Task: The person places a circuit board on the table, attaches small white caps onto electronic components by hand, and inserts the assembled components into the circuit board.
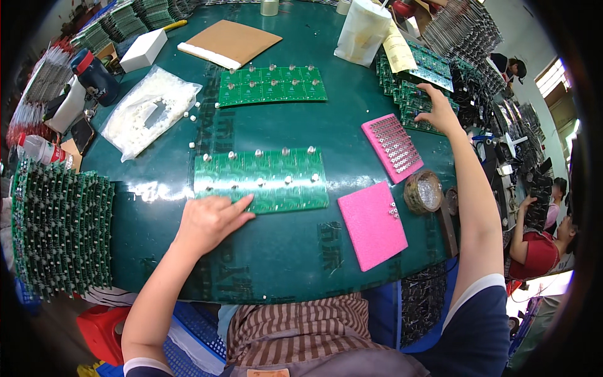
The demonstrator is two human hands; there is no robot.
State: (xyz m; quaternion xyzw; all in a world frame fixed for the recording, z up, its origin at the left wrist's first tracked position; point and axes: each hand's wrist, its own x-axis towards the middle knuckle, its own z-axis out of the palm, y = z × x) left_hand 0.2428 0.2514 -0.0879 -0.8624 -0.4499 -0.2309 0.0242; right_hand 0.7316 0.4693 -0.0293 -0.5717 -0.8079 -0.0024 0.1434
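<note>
A green circuit board (276, 166) with two rows of round metal parts lies in front of me. My left hand (213, 220) grips its near left edge, index finger over the board, thumb along the edge, the other fingers curled. At the right, my right hand (440, 110) is open, thumb and index finger spread wide beside a stack of green circuit boards (405, 94). Nothing shows between those fingers. Farther off lies a second green board (273, 94) with similar round parts. A pink foam block (394, 151) carries rows of small metal parts; another pink foam block (370, 226) bears a few.
A plastic bag of small white pieces (147, 116) lies at the left, near a dark bottle (94, 75). Stacked boards (63, 226) line the left edge. A round tin (424, 191) stands at the right; a white bag (364, 31) and brown cardboard (232, 41) are farther back. Other people sit far right.
</note>
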